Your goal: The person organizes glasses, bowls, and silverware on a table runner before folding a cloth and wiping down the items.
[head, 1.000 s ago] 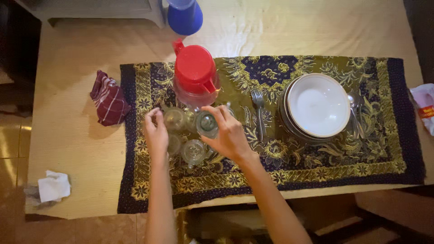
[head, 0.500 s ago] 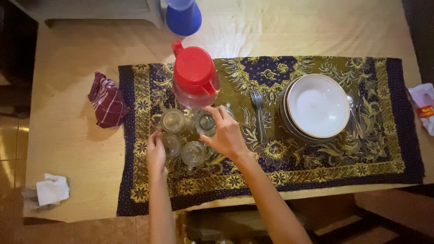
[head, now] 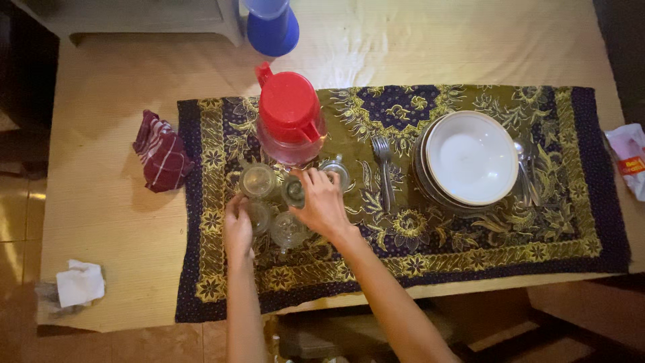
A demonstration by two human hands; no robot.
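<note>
Several clear drinking glasses (head: 258,180) stand clustered on a patterned gold-and-navy cloth (head: 430,222), just below a jug with a red lid (head: 290,114). My right hand (head: 322,205) grips one clear glass (head: 293,191) in the middle of the cluster. My left hand (head: 237,225) rests against the lower-left glass (head: 258,215), fingers curled around its side. Another glass (head: 287,230) sits between my two hands, and one more (head: 334,171) stands just above my right hand.
A fork (head: 384,168) lies right of the glasses. Stacked white plates (head: 470,158) with spoons (head: 525,168) beside them sit further right. A dark red striped cloth (head: 161,151), a crumpled tissue (head: 79,284), a blue cup (head: 272,25) and a packet (head: 628,158) lie around the wooden table (head: 107,87).
My left hand dropped from the upper-left glass to the lower-left one. My right hand slid its glass a little left and down, uncovering the glass behind it.
</note>
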